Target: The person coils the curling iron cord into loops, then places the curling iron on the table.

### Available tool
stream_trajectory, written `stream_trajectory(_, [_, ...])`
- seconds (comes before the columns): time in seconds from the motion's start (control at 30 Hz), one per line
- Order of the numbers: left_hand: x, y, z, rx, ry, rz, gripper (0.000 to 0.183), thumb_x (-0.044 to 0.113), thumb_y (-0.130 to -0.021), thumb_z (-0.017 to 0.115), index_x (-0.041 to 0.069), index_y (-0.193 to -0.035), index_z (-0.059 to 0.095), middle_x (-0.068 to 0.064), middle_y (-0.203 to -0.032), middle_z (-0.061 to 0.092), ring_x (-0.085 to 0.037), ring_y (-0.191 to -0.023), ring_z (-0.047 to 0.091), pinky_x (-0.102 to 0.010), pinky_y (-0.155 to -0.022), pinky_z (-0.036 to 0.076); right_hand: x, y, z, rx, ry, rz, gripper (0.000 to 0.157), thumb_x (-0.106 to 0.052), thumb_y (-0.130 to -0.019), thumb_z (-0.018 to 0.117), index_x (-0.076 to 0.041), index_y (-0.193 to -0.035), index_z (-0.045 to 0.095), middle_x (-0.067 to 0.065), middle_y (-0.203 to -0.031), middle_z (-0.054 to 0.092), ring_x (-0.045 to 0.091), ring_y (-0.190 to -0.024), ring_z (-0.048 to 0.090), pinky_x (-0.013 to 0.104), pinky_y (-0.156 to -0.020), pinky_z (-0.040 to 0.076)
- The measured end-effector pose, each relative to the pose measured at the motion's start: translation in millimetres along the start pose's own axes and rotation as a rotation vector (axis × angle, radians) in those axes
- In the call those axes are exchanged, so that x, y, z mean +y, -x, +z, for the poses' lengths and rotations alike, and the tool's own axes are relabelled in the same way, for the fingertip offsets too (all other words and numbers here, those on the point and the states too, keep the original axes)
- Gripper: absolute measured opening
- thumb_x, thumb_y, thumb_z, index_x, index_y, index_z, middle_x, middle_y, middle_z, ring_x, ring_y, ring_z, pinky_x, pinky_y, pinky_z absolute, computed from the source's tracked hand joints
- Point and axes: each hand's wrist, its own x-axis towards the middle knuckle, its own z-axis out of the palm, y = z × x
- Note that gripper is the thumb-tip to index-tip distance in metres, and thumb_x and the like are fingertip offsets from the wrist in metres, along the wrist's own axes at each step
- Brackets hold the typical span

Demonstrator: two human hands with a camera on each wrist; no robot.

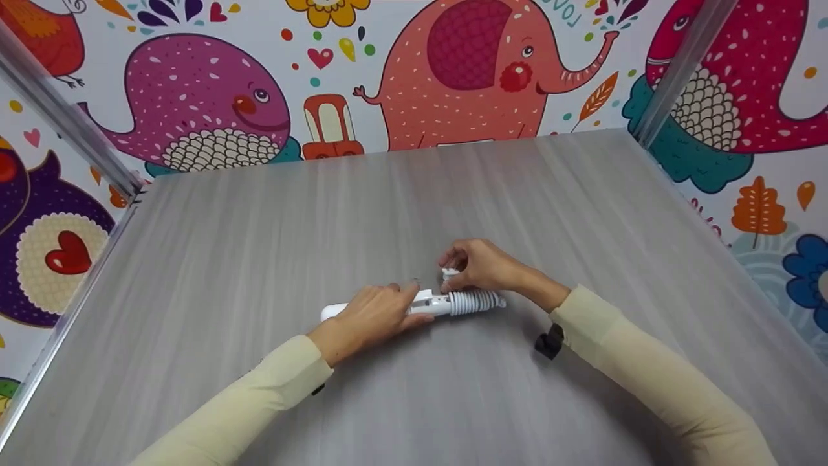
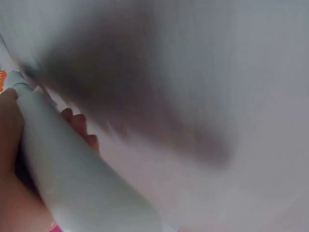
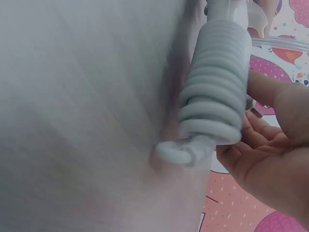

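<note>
A white rod-shaped appliance (image 1: 440,306) lies nearly level across the middle, close over the table. My left hand (image 1: 372,312) grips its smooth body (image 2: 82,164), thumb and fingers on opposite sides. White cord is wound in tight coils (image 3: 215,82) around its right end, with a short bent end (image 3: 178,152) sticking out past them. Just behind the coils, my right hand (image 1: 488,265) pinches a small white plug-like piece (image 1: 449,275) between thumb and fingers. In the right wrist view a metal-looking bit (image 3: 256,110) shows by the fingers; the coils hide most of the piece.
The grey wood-grain table (image 1: 259,226) reaches back to a wall (image 1: 362,71) printed with cartoon animals. Metal posts (image 1: 686,71) stand at both back corners. A black strap piece (image 1: 549,342) hangs below the right cuff.
</note>
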Motion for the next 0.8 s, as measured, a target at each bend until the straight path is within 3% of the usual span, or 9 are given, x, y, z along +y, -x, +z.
stream_trajectory(0.2, [-8.7,-9.2,1.9,-0.037,0.05,-0.056,0.045,0.046,-0.098,0.059,0.002,-0.104,0.053,-0.017,-0.073,0.061,-0.033,-0.059,0.062,-0.047,-0.051,0.05,-1.7,-7.6,-3.0,0.067,-0.035,0.056,0.037,-0.017,-0.079,0.086,-0.004,-0.109,0.068,0.011,-0.103,0.073,0.021,-0.098,0.066,0.037,-0.091,0.052])
stream_trajectory(0.5, [-18.3,-22.9,3.4,-0.058,0.079,-0.131,0.045,0.045,-0.099,0.058,0.001,-0.11,0.05,-0.024,-0.08,0.063,-0.043,-0.07,0.065,-0.055,-0.061,0.052,-1.1,-19.8,2.8,0.21,-0.085,0.165,0.033,-0.017,-0.079,0.086,-0.005,-0.103,0.068,0.01,-0.099,0.072,0.016,-0.088,0.062,0.026,-0.078,0.047])
stream_trajectory(0.63, [-20.1,-26.3,3.1,-0.05,0.086,-0.154,0.046,0.044,-0.099,0.058,0.001,-0.114,0.052,-0.028,-0.086,0.063,-0.045,-0.08,0.064,-0.057,-0.066,0.053,-0.3,-23.9,3.9,0.256,-0.11,0.192,0.032,-0.018,-0.078,0.087,-0.006,-0.101,0.067,0.008,-0.095,0.069,0.015,-0.084,0.06,0.024,-0.074,0.045])
stream_trajectory(0.8, [-23.1,-32.3,1.1,-0.1,0.079,-0.209,0.05,0.047,-0.099,0.057,0.001,-0.117,0.053,-0.029,-0.1,0.061,-0.045,-0.095,0.059,-0.058,-0.078,0.051,1.6,-29.1,1.8,0.273,-0.13,0.212,0.032,-0.02,-0.077,0.087,-0.006,-0.1,0.068,0.006,-0.093,0.069,0.014,-0.083,0.06,0.023,-0.073,0.045])
